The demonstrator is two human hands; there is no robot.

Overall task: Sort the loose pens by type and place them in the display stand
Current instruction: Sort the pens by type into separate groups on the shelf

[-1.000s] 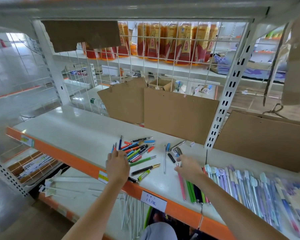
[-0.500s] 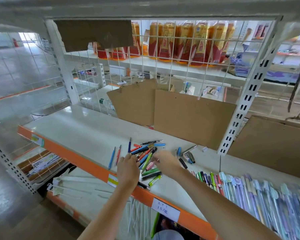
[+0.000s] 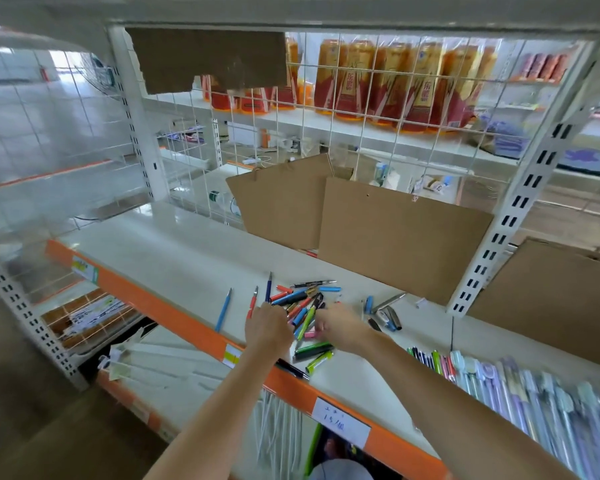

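Reaching over the orange edge (image 3: 174, 315) of the shelf (image 3: 160, 251), both hands now sit together at the near side of the pens (image 3: 300, 304); a second ago the right hand (image 3: 340, 329) was well off to the right by the grey pens (image 3: 383, 311), and it has since crossed to the pile. The left hand (image 3: 267, 327) has barely shifted. Its fingers curl down onto the pile's near left side, but whether they grip a pen cannot be told, since the back of the hand hides them. The right hand's fingers bend into the pile's near right side, with a pink pen (image 3: 309, 335) showing just under them; a true pinch cannot be made out.

Just nearer than the hands lie a black pen (image 3: 291, 368) along the shelf edge, a lime pen (image 3: 319, 361) and a dark green pen (image 3: 312, 349). Left of the left hand, a red pen (image 3: 252, 303) and a blue pen (image 3: 223, 310) lie apart from the pile. Right of the right forearm, a row of packed pens (image 3: 534, 393) fills the shelf. A paper tag (image 3: 340, 422) hangs on the edge below the right forearm.

Beyond the pile, cardboard sheets (image 3: 395, 233) lean against the wire grid (image 3: 361, 133), blocking the way behind. Farther still, orange packs (image 3: 395, 84) stand on another shelf.
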